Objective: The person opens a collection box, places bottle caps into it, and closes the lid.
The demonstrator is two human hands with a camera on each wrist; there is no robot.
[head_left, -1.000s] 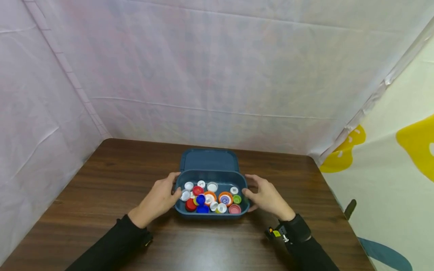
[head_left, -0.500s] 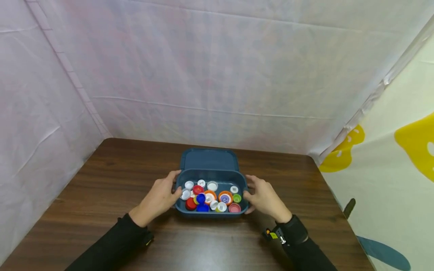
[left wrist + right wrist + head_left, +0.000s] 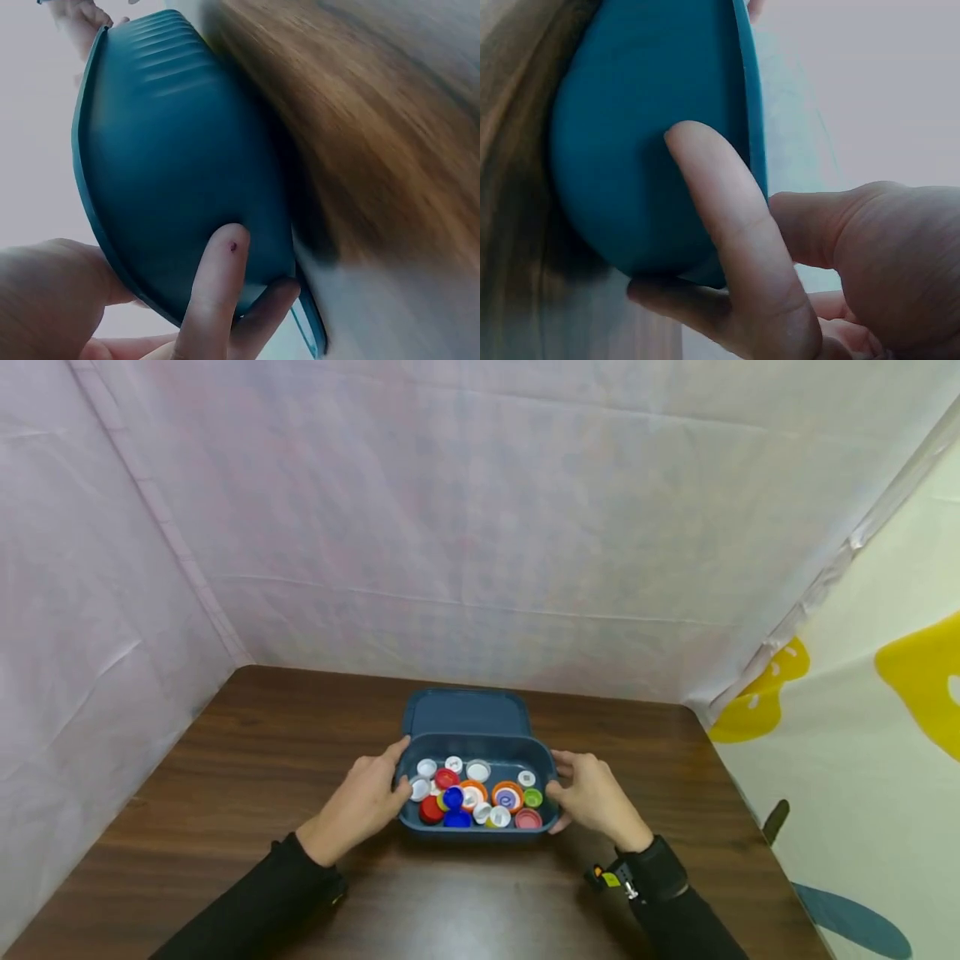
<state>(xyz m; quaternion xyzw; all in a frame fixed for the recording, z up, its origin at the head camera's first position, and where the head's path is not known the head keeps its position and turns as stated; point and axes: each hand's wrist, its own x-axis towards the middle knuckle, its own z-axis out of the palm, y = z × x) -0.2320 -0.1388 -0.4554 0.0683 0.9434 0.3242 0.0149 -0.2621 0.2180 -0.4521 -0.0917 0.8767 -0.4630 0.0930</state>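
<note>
A dark blue-green plastic box [image 3: 480, 745] with rounded corners stands at the middle of the table, holding several bottle caps. Among them are red caps [image 3: 431, 810], blue caps [image 3: 457, 818], white caps [image 3: 478, 770], an orange-rimmed cap [image 3: 507, 797] and a green cap [image 3: 532, 798]. My left hand [image 3: 360, 802] grips the box's left end, its thumb at the rim and fingers along the outer wall [image 3: 172, 150]. At the opposite end my right hand [image 3: 596, 797] holds the box likewise, with fingers spread on the outside wall [image 3: 630, 187].
Right behind the box is a matching flat lid [image 3: 467, 713]. The brown wood-grain table [image 3: 285, 727] ends at a white fabric wall [image 3: 480, 527] at the back. More fabric hangs at the left, and a patterned sheet [image 3: 862, 760] at the right.
The box and both hands have shifted slightly to the right, the left hand most visibly. Both hands keep their hold, and the caps lie in the same arrangement.
</note>
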